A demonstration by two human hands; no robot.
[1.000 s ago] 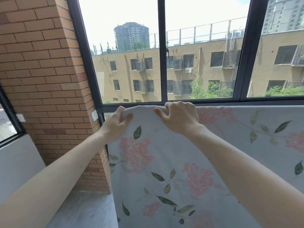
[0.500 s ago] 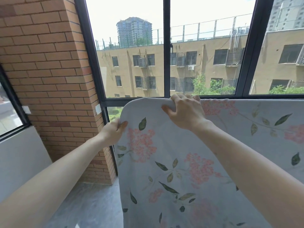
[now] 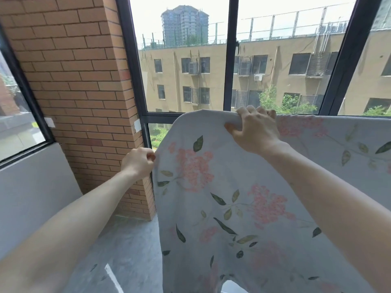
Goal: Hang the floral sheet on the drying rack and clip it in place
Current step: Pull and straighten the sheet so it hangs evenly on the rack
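Grey concrete floor (image 3: pixel 131 246) lay nearest, at lower left, w/ a white painted stripe crossing it. Two bare forearms reached fwd from the bottom corners. Floral sheet (image 3: pixel 243 208), pale w/ pink blossom clusters & green leaves, filled the lower right of the view; it hung down from a rounded top fold that ran off to the right, level w/ the lower window bar. Whatever carried the fold was hidden under the cloth, so the rack itself could not be made out.

Left hand (image 3: pixel 138 162): grip closed, fingers curled, thumb & fingertips pinching the sheet's left edge partway down, below the top corner. Right hand (image 3: pixel 255 130): grip closed over the top fold near the left corner, fingers wrapped over the far side, thumb pressed on the near face of the cloth.

Behind, at left: brick pillar (image 3: pixel 80 85) w/ a grey low wall (image 3: pixel 31 187) & a side pane beside it. Dark window frame (image 3: pixel 229 56) stood just behind the sheet. Far beyond the glass: tan multi-storey building (image 3: pixel 296 68) w/ barred windows, green trees at its base, and a tall tower (image 3: pixel 185 25) against a bright sky.
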